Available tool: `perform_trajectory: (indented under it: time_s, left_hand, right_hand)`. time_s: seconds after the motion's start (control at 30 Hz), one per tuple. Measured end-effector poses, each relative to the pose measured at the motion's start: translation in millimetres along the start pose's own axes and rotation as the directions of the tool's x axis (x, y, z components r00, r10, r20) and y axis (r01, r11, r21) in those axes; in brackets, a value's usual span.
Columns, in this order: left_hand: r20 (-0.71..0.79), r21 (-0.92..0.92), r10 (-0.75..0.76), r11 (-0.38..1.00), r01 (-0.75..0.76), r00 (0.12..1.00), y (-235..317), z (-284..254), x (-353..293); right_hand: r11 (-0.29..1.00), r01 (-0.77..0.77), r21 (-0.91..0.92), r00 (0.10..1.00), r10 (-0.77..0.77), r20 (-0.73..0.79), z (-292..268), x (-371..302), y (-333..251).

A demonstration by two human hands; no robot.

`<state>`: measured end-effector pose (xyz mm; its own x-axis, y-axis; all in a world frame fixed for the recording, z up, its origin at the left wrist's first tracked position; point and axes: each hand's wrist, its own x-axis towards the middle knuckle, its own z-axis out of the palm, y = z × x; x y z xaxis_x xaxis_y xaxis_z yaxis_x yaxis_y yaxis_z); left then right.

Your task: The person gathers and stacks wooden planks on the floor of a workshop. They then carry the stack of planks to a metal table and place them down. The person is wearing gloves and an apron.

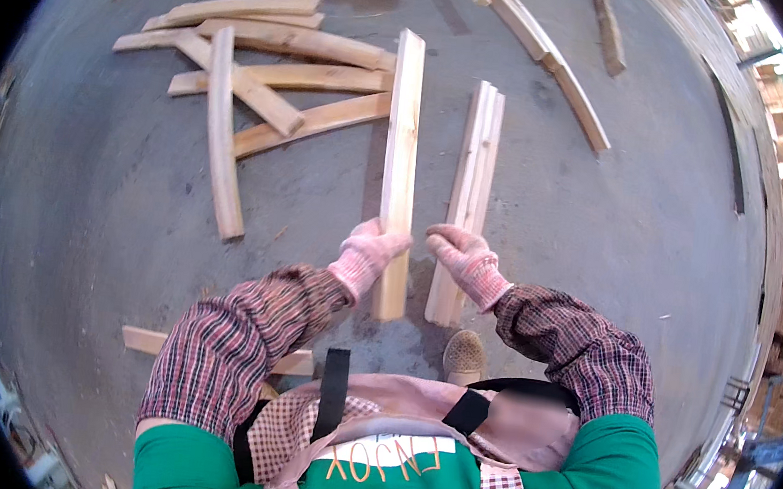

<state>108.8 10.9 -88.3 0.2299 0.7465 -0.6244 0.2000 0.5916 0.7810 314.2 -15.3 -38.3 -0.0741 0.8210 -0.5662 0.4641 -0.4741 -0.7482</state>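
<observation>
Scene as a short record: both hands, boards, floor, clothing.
left hand: gloved, gripping a long wooden board
right hand: gloved, over narrow boards lying side by side; contact unclear
upper left: loose boards, some crossing
floor: grey
sleeves: plaid

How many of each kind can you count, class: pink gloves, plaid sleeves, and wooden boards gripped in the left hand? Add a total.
Pink gloves: 2
Plaid sleeves: 2
Wooden board gripped in the left hand: 1
Total: 5
</observation>
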Motion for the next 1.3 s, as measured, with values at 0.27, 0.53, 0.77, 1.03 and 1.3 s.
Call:
perform_trajectory:
  time_s: [0.27, 0.53, 0.77, 1.03, 1.3]
  left_hand:
    - [0.649, -0.339, -0.05, 0.875, 0.346, 0.76, 2.8, -6.9, -16.1]
    - [0.081, 0.625, 0.03, 0.777, -0.074, 0.996, 26.8, 32.9, 0.0]
    - [0.09, 0.799, -0.112, 0.601, -0.005, 0.99, 15.5, 76.5, 0.2]
    - [0.201, 0.785, -0.098, 0.611, -0.101, 0.975, 1.8, 80.4, -0.5]
    - [0.302, 0.828, -0.105, 0.521, -0.206, 0.947, 11.6, 70.9, -5.1]
  right_hand:
    - [0.848, -0.109, 0.519, 0.994, 0.081, 0.075, -41.6, 20.4, -36.8]
    - [0.947, -0.304, -0.1, 0.918, 0.264, -0.295, -19.9, 96.5, -31.0]
    - [0.784, -0.367, -0.502, 0.926, 0.256, -0.277, -16.1, 85.5, -50.2]
    - [0.506, -0.201, -0.839, 0.961, -0.065, -0.269, -48.4, 76.5, -68.4]
    - [0.806, -0.447, -0.388, 0.854, 0.255, -0.453, -51.8, 91.3, -49.4]
